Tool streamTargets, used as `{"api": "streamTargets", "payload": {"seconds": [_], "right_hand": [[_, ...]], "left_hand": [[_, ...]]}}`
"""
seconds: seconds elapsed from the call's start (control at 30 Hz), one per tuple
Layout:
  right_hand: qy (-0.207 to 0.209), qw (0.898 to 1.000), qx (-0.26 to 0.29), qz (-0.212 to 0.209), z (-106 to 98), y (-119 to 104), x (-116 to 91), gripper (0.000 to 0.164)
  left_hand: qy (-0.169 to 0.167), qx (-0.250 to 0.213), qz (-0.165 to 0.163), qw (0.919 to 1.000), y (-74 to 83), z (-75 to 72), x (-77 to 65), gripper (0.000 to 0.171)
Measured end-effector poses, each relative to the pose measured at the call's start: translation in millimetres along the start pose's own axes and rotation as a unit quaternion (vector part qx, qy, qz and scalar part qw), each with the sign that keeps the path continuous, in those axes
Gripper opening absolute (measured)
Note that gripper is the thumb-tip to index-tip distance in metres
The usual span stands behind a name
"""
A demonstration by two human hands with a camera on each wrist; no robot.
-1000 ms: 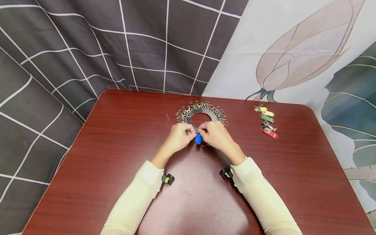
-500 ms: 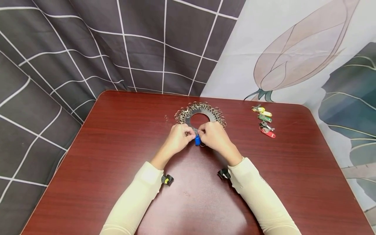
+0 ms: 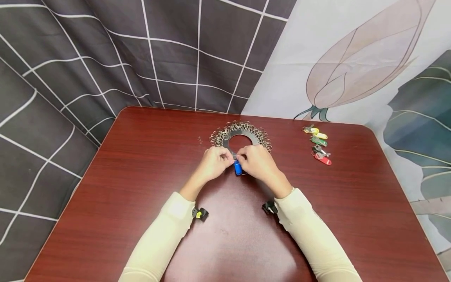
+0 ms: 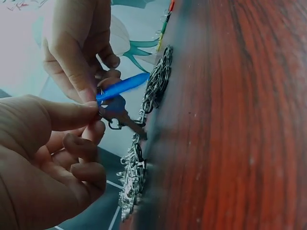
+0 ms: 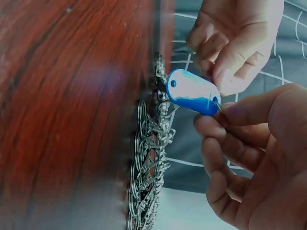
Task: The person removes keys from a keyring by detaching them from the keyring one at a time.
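Over the near side of a flat grey metal ring plate (image 3: pixel 240 132), my left hand (image 3: pixel 215 161) and right hand (image 3: pixel 259 161) meet fingertip to fingertip. Between them they pinch the small wire key ring (image 5: pixel 219 106) of a blue key tag (image 3: pixel 238 168). The tag hangs from the ring with its plain end away from the fingers. A key (image 4: pixel 125 120) dangles beside the tag in the left wrist view. Thumb and index finger of each hand press at the ring, hiding most of it. Metal clips and split rings (image 3: pixel 262 137) crowd the plate's outer edge.
To the right on the brown table (image 3: pixel 352 219) lie several tagged keys in a column: a yellow tag (image 3: pixel 320 136), a green tag (image 3: pixel 319 141) and a red tag (image 3: pixel 322 158) among them. Dark grid-patterned cloth (image 3: pixel 176 58) hangs behind the table's far edge.
The blue tag has turned and swung a little between the fingertips. Both hands keep their pinch at nearly the same spot; the view shifts slightly.
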State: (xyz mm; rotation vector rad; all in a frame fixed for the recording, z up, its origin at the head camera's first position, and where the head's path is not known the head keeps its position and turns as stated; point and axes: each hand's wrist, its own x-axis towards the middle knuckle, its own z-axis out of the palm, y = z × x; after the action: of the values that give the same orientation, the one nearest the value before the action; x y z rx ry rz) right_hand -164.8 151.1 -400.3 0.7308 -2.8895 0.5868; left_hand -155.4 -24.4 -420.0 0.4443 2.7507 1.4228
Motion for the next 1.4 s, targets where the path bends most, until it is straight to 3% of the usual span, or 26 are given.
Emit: {"api": "streamTargets", "payload": {"seconds": [0.17, 0.33, 0.6, 0.77, 0.93, 1.13, 1.4], "right_hand": [[-0.003, 0.999, -0.004, 0.036, -7.9, 1.3, -1.0, 0.016], [-0.005, 0.998, 0.055, 0.032, -27.3, 7.7, -1.5, 0.015], [0.075, 0.993, 0.094, 0.008, -55.8, 23.3, -7.6, 0.01], [0.137, 0.984, 0.114, -0.002, -65.6, 29.8, -8.5, 0.012], [0.189, 0.97, 0.151, 0.026, -74.4, 33.9, -9.0, 0.017], [0.211, 0.952, 0.214, 0.054, -79.4, 35.0, -10.5, 0.018], [0.232, 0.945, 0.22, 0.063, -101.3, 27.6, -20.2, 0.016]], "left_hand": [[-0.009, -0.003, -0.005, 0.9999, 3.4, -2.7, -2.1, 0.012], [-0.025, 0.032, 0.002, 0.9992, 3.9, -3.2, -2.2, 0.012], [-0.081, 0.089, 0.025, 0.9924, 2.3, 0.7, -4.6, 0.015], [-0.109, 0.105, 0.027, 0.9881, 5.4, 2.8, -6.5, 0.01], [-0.126, 0.12, 0.014, 0.9847, 5.7, 5.2, -6.8, 0.007], [-0.13, 0.116, 0.009, 0.9847, 1.2, 5.3, -7.4, 0.006], [-0.126, 0.097, 0.023, 0.987, 12.2, -13.5, -5.2, 0.007]]}}
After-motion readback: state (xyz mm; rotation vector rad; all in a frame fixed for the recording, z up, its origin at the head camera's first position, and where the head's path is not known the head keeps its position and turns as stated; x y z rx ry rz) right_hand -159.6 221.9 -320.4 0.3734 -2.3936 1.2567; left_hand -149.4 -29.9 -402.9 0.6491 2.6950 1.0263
